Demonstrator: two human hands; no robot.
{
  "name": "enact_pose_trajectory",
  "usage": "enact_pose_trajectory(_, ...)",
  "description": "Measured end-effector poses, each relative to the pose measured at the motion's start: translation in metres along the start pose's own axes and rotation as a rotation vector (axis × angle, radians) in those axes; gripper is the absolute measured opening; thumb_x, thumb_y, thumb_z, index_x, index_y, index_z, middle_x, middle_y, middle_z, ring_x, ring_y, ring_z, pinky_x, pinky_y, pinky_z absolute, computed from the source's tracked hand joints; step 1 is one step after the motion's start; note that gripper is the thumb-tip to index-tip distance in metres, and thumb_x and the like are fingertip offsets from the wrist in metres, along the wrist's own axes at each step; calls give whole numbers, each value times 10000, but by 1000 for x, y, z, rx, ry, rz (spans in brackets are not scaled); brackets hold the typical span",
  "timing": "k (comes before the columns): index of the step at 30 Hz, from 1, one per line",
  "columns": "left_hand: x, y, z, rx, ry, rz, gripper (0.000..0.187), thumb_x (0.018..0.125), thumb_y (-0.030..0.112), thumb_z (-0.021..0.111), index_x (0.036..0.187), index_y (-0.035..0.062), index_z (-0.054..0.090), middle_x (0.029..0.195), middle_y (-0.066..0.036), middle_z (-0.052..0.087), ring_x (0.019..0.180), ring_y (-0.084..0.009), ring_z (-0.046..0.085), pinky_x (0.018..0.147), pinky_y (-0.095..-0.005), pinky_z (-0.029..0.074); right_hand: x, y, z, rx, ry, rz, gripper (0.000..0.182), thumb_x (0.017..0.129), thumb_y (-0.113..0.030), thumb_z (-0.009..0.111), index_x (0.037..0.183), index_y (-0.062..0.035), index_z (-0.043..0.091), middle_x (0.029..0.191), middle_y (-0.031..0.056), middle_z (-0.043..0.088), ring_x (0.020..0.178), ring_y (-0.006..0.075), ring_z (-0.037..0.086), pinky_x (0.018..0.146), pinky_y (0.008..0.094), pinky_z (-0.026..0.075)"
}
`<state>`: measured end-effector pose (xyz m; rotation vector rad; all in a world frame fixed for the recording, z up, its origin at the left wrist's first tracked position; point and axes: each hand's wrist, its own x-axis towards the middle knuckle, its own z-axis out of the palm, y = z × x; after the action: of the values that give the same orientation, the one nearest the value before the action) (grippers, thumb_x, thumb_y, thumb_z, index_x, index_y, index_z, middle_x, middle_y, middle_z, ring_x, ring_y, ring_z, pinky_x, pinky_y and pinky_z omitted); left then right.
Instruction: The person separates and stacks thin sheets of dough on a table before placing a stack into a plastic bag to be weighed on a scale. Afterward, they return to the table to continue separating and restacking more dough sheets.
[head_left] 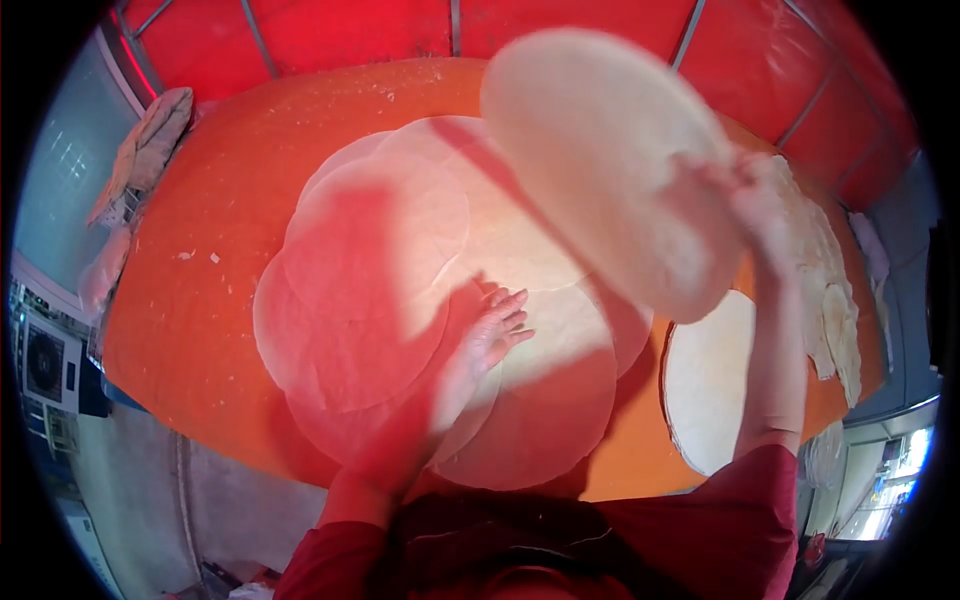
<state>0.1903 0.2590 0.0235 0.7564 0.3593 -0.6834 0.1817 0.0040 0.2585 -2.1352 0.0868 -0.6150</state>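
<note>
two maroon sleeves point(745, 500), cut off at the bottom, are nearest. left hand point(500, 328) has its fingers loosely spread over overlapping thin dough rounds point(350, 310), can't tell if it's touching them. right hand point(750, 195) is clamped on the right edge of a dough sheet point(590, 140) lifted above the table, both too blurry to sort out the fingers. that sheet hides some of the rounds, and the right arm point(777, 350) covers part of a pale disc point(705, 385). orange tabletop point(200, 320) underneath, crumpled sheets point(825, 270) off right, red panels point(350, 35) behind.
</note>
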Motion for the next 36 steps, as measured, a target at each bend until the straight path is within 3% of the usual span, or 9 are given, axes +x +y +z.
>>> enact_pose_trajectory(2,-7,4,-9,-47,-19,53,403,801,204,578,1148,90,409,1075,-121,509,1045,-289,465,917,-472,351,-17,-58,-24,318,-132,184,265,789,-155,581,977,31,580,848,77,610,748,158,579,661,273,470)
enact_pose_trajectory(5,-38,16,-39,-68,-181,275,429,782,244,610,1118,66,412,1034,-102,516,1010,-264,480,875,-430,390,-34,17,-35,854,-58,408,373,793,-192,581,1061,61,523,1049,142,560,911,199,557,802,321,450)
enact_pose_trajectory(8,-118,42,-31,175,-81,468,436,757,265,639,1086,50,450,1014,-82,530,924,-209,516,770,-365,438,-81,74,10,790,-177,657,435,793,-224,593,1100,66,488,1068,144,549,968,203,533,840,318,430)
enact_pose_trajectory(12,-113,5,-107,342,327,317,462,739,268,658,1093,32,477,950,-80,554,787,-168,543,629,-308,451,-175,190,85,900,-206,812,456,801,-183,583,1145,75,430,1102,131,530,1040,191,493,906,314,387)
enact_pose_trajectory(14,-65,-45,-176,289,311,530,380,835,228,548,1149,46,434,993,-92,554,860,-178,543,724,-294,454,-191,192,93,941,-132,776,441,811,-157,569,1153,76,417,1124,125,518,1060,190,481,930,316,368)
enact_pose_trajectory(22,-101,-17,-124,1608,853,476,559,818,348,534,1186,-30,348,940,-159,558,821,-231,543,696,-328,438,-208,176,105,830,-2,692,375,796,-33,538,1130,78,408,1098,144,504,1064,215,478,944,310,365)
enact_pose_trajectory(29,-63,-10,-154,570,405,578,447,766,309,621,1023,-43,522,832,-158,603,756,-204,562,654,-287,441,-209,202,105,753,116,727,251,765,46,538,1013,59,500,1045,140,553,952,227,548,867,315,429)
enact_pose_trajectory(30,-65,0,-152,621,432,442,276,785,192,618,978,14,532,818,-59,592,756,-137,546,685,-252,448,-208,195,107,773,101,730,253,765,43,539,1015,56,503,1043,138,555,953,226,547,866,317,430)
enact_pose_trajectory(36,-38,-1,-181,752,295,746,329,792,121,593,1084,22,477,983,-82,569,862,-172,540,747,-283,448,-215,192,120,946,136,549,273,719,55,566,989,18,552,957,104,596,830,186,583,745,305,482)
